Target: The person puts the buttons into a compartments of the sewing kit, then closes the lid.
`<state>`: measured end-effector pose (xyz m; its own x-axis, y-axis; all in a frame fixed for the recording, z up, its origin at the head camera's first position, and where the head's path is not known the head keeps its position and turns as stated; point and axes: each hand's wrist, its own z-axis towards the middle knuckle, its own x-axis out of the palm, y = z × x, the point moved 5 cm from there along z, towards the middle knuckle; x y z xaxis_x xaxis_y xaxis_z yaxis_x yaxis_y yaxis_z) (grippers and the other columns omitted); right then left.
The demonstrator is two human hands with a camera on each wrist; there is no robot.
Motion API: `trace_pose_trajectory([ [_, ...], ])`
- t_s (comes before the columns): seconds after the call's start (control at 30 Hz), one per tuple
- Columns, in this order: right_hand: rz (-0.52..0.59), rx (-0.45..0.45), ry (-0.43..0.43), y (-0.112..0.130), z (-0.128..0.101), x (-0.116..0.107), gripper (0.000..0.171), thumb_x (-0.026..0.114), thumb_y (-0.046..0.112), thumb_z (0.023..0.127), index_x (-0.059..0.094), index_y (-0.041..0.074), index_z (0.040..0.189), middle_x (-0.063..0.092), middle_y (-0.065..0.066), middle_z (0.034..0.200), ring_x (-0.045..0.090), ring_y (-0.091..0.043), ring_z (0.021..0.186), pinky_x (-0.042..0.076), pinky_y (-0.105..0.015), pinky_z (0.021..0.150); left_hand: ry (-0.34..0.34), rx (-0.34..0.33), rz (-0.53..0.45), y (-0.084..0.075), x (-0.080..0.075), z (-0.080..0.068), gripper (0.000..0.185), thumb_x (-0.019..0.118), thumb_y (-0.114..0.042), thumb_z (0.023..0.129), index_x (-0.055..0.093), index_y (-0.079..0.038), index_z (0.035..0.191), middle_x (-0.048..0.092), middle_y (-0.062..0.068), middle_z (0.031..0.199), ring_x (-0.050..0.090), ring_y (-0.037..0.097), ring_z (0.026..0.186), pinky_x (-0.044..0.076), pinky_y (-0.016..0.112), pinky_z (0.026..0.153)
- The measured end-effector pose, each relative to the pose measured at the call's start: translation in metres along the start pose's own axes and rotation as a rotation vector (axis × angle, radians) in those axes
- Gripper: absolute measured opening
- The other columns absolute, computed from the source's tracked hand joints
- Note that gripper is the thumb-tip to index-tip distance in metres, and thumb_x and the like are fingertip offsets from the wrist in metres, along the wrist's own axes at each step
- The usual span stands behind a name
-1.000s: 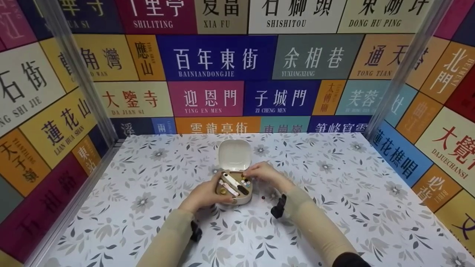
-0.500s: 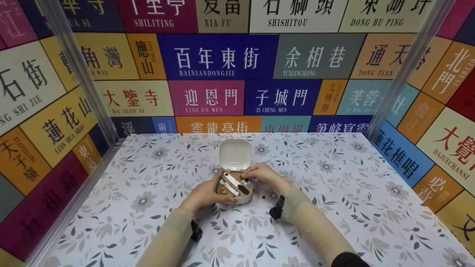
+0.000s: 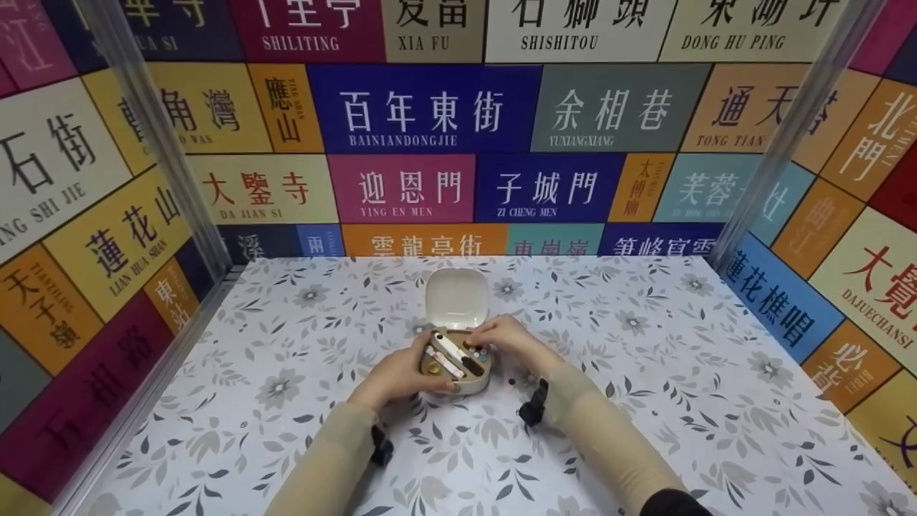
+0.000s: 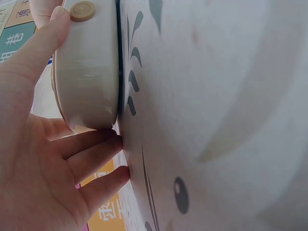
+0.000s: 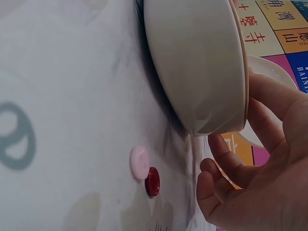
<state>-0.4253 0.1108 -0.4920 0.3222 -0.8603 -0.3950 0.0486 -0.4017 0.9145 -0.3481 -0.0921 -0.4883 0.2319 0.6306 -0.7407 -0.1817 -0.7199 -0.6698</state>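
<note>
One small cream case (image 3: 455,365) sits on the flowered table (image 3: 645,401), about midway across it, with its one lid (image 3: 457,298) standing open on the far side. The left hand (image 3: 397,373) holds the case from its left side: the thumb lies along the near rim and the other fingers (image 4: 91,154) rest straight against the case's base and the table, so the hand steadies rather than pinches. The right hand (image 3: 505,335) comes over the case's right rim, fingers curled down toward the small coloured pieces inside; whether the fingertips pinch anything cannot be told. Inside the case lie two slim white sticks (image 3: 450,350) side by side, and one round gold piece (image 3: 433,369) at the near left corner. Just right of the case, two buttons lie on the table, touching each other: one pink button (image 5: 139,162) and one dark red button (image 5: 152,181). One tan disc (image 4: 82,10) sits on the case's outer wall beside the left thumb.
</note>
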Motion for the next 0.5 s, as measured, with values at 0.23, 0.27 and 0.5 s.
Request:
trace_pose_trajectory([
  [0.23,0.035,-0.001,-0.046,-0.0016,0.0004,0.0033,0.012,0.078,0.007,0.075,0.076,0.000,0.086,0.071,-0.001,0.074,0.058,-0.011,0.067,0.049,-0.025,0.067,-0.004,0.032,0.009,-0.0005,0.0022,-0.0002,0.120,0.080,-0.065,0.064,0.018,-0.021,0.157,0.051,0.018,0.139,0.053,0.034,0.120,0.041,0.048,0.101],
  [0.27,0.023,-0.003,-0.056,-0.0008,0.0001,0.0032,0.012,0.078,0.007,0.075,0.077,0.000,0.085,0.070,0.000,0.073,0.058,-0.011,0.066,0.049,-0.025,0.066,-0.003,0.027,0.007,-0.0005,0.0021,-0.0003,0.120,0.080,-0.065,0.064,0.018,-0.021,0.157,0.050,0.018,0.140,0.052,0.034,0.121,0.041,0.048,0.101],
  [0.5,-0.085,-0.031,-0.128,0.0046,-0.0005,0.0024,0.012,0.080,0.010,0.073,0.077,0.002,0.082,0.070,0.000,0.073,0.058,-0.010,0.066,0.050,-0.023,0.064,-0.001,0.011,0.001,-0.0013,0.0003,-0.0010,0.121,0.080,-0.065,0.063,0.016,-0.023,0.157,0.050,0.018,0.140,0.052,0.035,0.121,0.040,0.050,0.102],
])
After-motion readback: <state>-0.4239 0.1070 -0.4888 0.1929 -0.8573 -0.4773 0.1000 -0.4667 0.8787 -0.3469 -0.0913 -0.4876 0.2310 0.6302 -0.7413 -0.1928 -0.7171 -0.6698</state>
